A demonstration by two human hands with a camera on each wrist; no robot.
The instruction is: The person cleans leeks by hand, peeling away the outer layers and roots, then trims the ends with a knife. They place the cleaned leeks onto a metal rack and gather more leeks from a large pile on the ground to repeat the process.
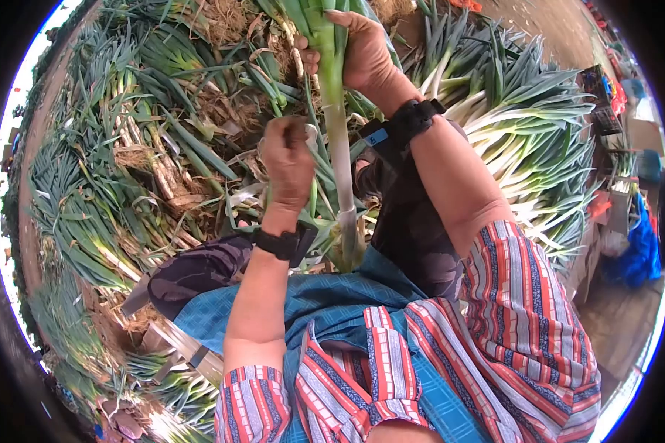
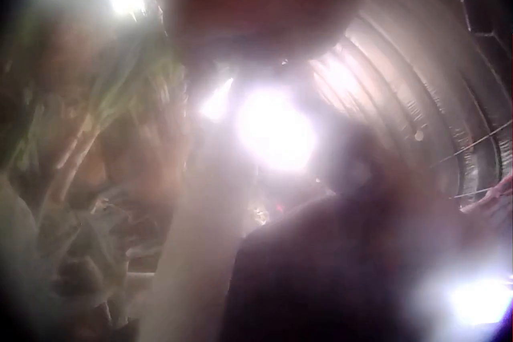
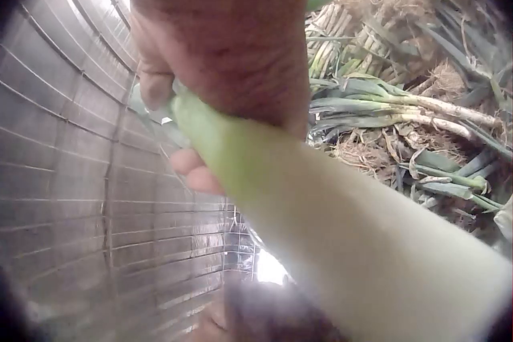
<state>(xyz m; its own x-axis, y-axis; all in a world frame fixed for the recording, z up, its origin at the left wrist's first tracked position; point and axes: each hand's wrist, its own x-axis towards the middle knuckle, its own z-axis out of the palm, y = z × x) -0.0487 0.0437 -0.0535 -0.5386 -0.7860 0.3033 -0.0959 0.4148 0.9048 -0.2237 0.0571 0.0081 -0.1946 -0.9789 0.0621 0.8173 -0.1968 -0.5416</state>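
Note:
A thick leek (image 1: 336, 140) stands root end down, its base close to the blue apron over the person's lap. Around its green upper part the right hand (image 1: 366, 55) is wrapped, thumb on top. In the right wrist view, the right hand (image 3: 232, 45) grips the leek (image 3: 337, 214), and its white shaft runs toward the camera. The left hand (image 1: 288, 162) is beside the shaft, fingers curled, with a pale strip of leek leaf (image 1: 311, 135) showing at the fist. Glare and blur cover most of the left wrist view.
Heaps of untrimmed leeks (image 1: 125, 118) with brown roots lie ahead and to the left. Leeks with clean white shafts (image 1: 510, 140) are fanned out at the right. A blue plastic bag (image 1: 639, 247) is at the far right. Loose leaves surround the person's knees.

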